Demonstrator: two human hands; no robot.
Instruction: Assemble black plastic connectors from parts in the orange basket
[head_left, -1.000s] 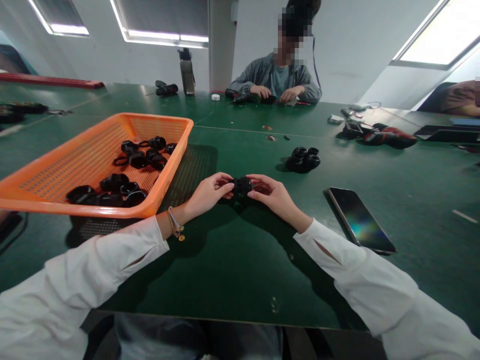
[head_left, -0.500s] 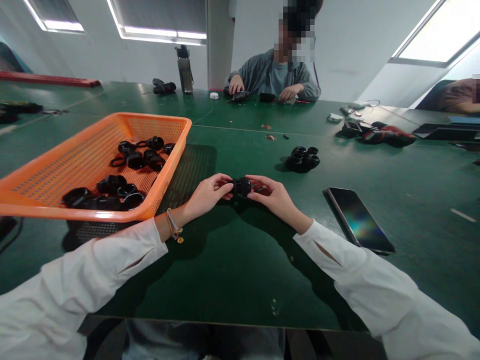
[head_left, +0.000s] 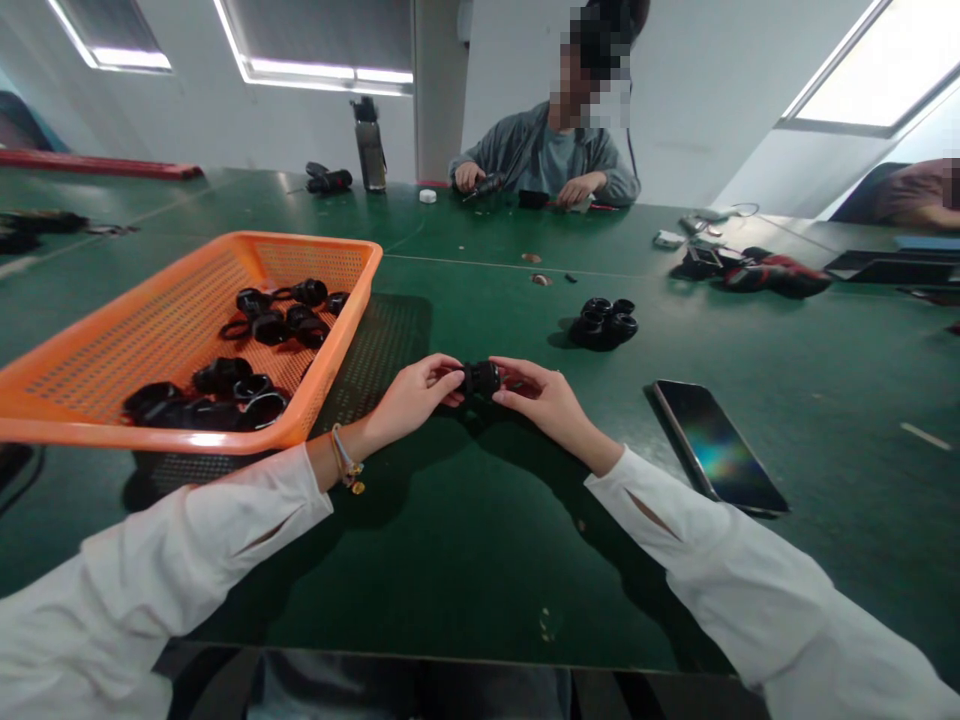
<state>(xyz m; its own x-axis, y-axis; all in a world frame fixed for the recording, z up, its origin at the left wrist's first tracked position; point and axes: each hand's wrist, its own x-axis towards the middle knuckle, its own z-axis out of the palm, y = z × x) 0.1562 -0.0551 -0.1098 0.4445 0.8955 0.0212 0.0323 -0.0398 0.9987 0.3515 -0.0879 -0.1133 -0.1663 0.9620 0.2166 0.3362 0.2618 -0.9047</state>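
Observation:
A small black cylindrical part with a ribbed body lies sideways between my two hands, just over the green table. My left hand pinches its left end between thumb and fingers. From the other side, my right hand grips the right end with thumb and fingertips. The fingers cover both ends of the part. To the left stands an orange basket with several similar black parts in it. Beyond my right hand, a cluster of black ring-topped parts sits on the table.
A phone lies right of my right hand. Across the table a co-worker handles a dark tool. A bottle stands at the back, near a small white round item. Red and black gear lies at the far right.
Both hands keep their hold on the black part, nearly unmoved. The whole view has shifted slightly. Across the table, the co-worker's hand and dark tool have moved a little.

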